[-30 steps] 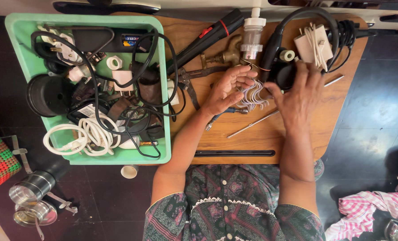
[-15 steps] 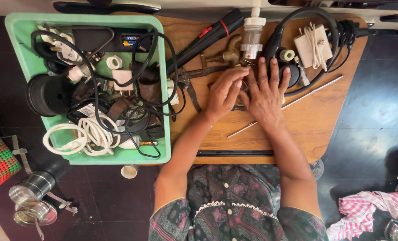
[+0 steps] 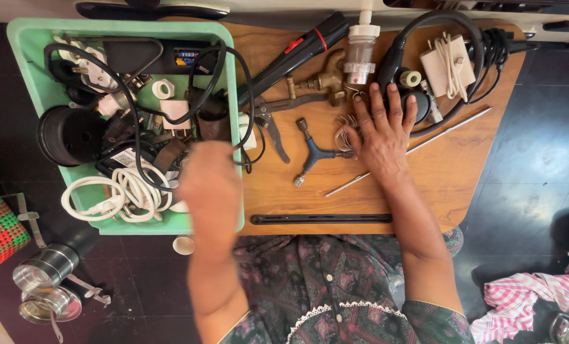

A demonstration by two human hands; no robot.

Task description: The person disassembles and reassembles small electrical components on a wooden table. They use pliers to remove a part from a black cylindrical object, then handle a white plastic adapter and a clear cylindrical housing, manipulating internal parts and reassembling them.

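In the head view, the right hand [image 3: 381, 134] was laid flat on the wooden table [image 3: 463, 172], palm down and fingers spread, with nothing grasped. Its fingertips were placed against a black rounded part [image 3: 418, 102] beside a thick black cable [image 3: 424, 25]. A bundle of thin wire hooks [image 3: 343, 132] was seen just at the thumb side of that hand, touching or nearly touching it. A long metal rod [image 3: 450, 130] was partly covered by the hand. A dark three-armed wrench [image 3: 313, 153] was seen just left of the hooks, lying free on the table.

The left hand [image 3: 209, 173] was blurred and was held over the right edge of the green tray [image 3: 23, 57], above its tangled cords. Whether anything was clasped in it could not be told. A coiled white cable [image 3: 122, 194] was seen in the tray just beside that hand, and a black round case [image 3: 67, 135] farther left.
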